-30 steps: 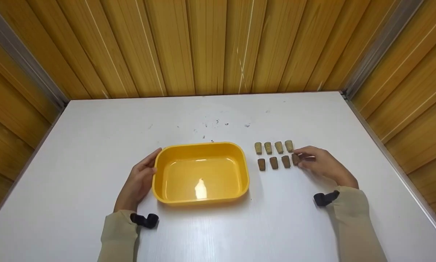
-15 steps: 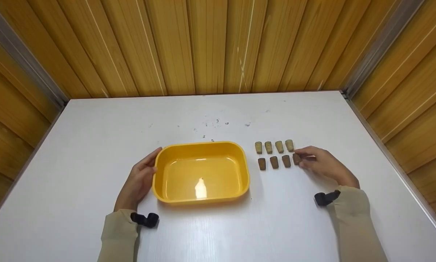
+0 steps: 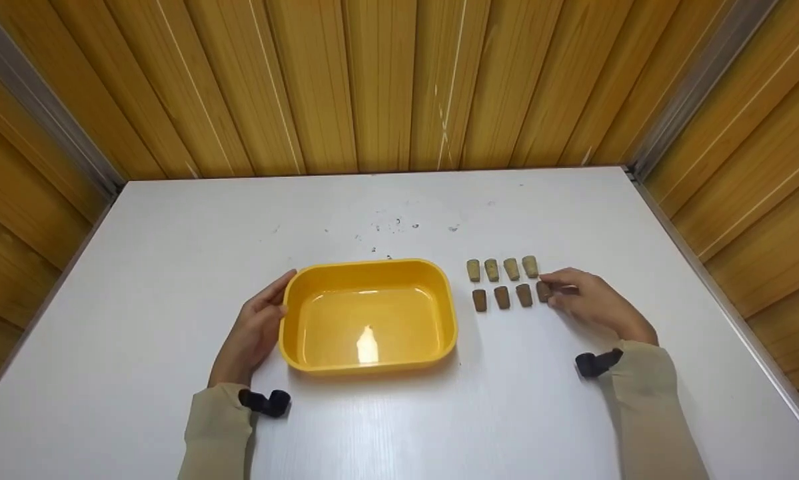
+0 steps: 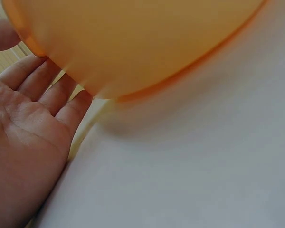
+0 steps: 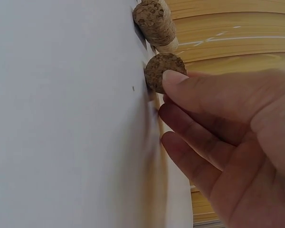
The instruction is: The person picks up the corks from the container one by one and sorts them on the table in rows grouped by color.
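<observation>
My right hand [image 3: 596,303] pinches a dark brown tapered cork stopper [image 3: 544,292], the one at the right end of the front row. In the right wrist view the thumb lies on the round speckled end of that cork [image 5: 156,71]. More dark corks [image 3: 502,298] stand in line to its left, and a row of pale corks [image 3: 511,269] sits just behind. On the other side, my left hand [image 3: 256,327] rests against the left end of a yellow plastic tub [image 3: 372,369]. The left wrist view has its fairly straight fingers [image 4: 42,78] touching the tub's outer wall.
Everything sits on a white table [image 3: 399,433] with a few dark marks [image 3: 399,223] behind the tub. Wood-look panels [image 3: 386,87] stand at the back and both sides. The tub's inside shows only a bright reflection.
The cork in my right hand has shifted very slightly to the right and stands straighter in line with its row. Left hand and tub have stayed in place.
</observation>
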A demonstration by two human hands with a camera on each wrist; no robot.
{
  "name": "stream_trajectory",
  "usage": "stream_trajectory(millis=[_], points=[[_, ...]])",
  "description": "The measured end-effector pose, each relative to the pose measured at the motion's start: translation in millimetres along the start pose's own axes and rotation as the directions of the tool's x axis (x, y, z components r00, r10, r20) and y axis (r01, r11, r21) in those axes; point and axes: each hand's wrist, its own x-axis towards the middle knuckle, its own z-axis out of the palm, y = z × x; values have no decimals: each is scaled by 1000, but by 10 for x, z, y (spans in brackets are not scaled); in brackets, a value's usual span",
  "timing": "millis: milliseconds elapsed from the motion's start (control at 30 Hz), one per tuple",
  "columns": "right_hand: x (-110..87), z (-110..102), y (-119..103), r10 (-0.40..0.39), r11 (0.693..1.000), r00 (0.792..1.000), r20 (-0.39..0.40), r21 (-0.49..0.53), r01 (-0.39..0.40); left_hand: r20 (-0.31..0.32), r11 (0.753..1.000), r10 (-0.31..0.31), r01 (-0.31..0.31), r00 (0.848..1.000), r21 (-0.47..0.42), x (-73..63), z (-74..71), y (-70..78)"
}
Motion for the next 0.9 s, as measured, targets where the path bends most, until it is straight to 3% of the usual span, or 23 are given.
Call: stream_trajectory(millis=[600,900], points=[[-7,-9,6,35,999,999,19,42,-36,6,1000,12,-12,1000,-17,-14,-7,-1],[-27,-21,5,-4,997,1000,3,73,4,28,999,29,-28,999,-15,-11,-21,-20]])
